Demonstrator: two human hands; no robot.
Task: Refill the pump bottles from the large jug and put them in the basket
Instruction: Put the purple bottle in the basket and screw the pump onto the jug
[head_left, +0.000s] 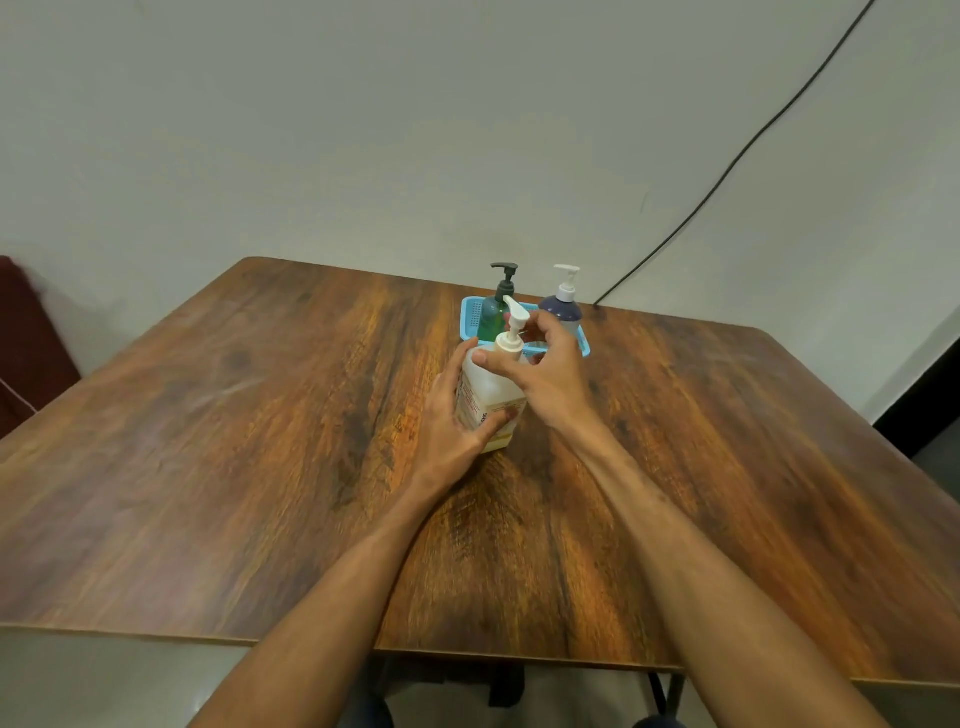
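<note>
1. The left hand (451, 415) wraps the white pump bottle (491, 387) standing on the wooden surface (234, 441).
2. The right hand (540, 371) pinches its pump collar.
3. Just behind, the blue basket (470, 314) holds two bottles.

Light soft, even, moderately dim; source not visible. Wall (363, 130) flat grey-green, no hotspots. Faint sheen on worktop (234, 395) at centre left. Shadows weak, diffuse, short beneath forearms. Wide-angle distortion: worktop edges bow, splay toward frame corners. Slight motion blur on hands (540, 374) and wood grain; fine detail soft throughout.
</note>
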